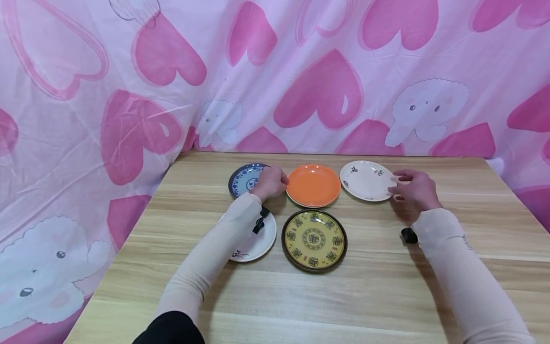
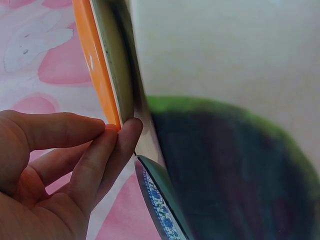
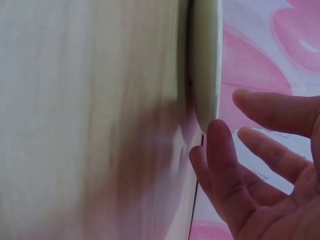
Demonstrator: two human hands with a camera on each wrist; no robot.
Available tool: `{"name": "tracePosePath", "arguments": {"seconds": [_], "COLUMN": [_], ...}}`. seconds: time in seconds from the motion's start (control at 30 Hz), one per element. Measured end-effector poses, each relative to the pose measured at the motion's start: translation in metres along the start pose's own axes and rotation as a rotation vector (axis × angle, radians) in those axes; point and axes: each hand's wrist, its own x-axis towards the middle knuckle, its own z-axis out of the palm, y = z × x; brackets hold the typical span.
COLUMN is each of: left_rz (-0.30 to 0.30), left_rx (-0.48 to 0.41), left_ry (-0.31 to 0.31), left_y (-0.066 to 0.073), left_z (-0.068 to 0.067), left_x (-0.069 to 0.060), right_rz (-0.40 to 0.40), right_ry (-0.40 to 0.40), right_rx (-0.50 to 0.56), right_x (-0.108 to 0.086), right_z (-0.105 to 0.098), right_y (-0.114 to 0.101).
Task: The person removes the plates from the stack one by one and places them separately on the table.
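Note:
My left hand [image 1: 269, 183] is at the left rim of an orange plate [image 1: 313, 185]. In the left wrist view its thumb and fingertips pinch that rim [image 2: 102, 75], and a pale plate [image 2: 114, 60] lies directly under the orange one. My right hand [image 1: 416, 190] is at the right edge of a white plate [image 1: 365, 179] with small dark motifs. The right wrist view shows its fingertips by this plate's rim [image 3: 207, 70], with the thumb apart from it; whether a finger touches is hard to tell.
A blue-patterned plate [image 1: 242, 179], partly behind my left hand, lies at the back left. Nearer are a white plate [image 1: 262, 239], partly covered by my left forearm, and a dark-rimmed yellow plate [image 1: 313, 239]. A pink heart-print cloth [image 1: 258, 81] hangs behind the wooden table [image 1: 309, 310].

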Motion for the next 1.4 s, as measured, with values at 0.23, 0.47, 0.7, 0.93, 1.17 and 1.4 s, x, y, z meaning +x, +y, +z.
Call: {"name": "tracePosePath", "arguments": {"seconds": [0.23, 0.47, 0.7, 0.93, 1.17, 1.4], "left_rz": [0.004, 0.008, 0.002, 0.005, 0.025, 0.035], "left_rx": [0.002, 0.004, 0.002, -0.008, 0.008, 0.004], "left_ry": [-0.006, -0.005, -0.001, 0.002, 0.005, 0.002], "left_y": [0.001, 0.001, 0.001, 0.000, -0.001, 0.000], "left_z": [-0.002, -0.001, 0.000, 0.001, 0.001, 0.000], "left_x": [-0.001, -0.001, -0.002, -0.001, -0.001, -0.002], "right_rz": [-0.028, -0.056, -0.086, -0.129, -0.157, -0.207], "right_ry": [0.021, 0.031, 0.067, 0.098, 0.067, 0.020], "right_rx": [-0.008, -0.014, -0.038, -0.040, 0.016, 0.103], "right_x": [-0.001, -0.003, -0.003, -0.003, -0.001, -0.002], "right_z": [-0.001, -0.002, -0.001, 0.001, 0.007, 0.015], "right_y": [-0.003, -0.007, -0.007, -0.008, -0.008, -0.012]}}
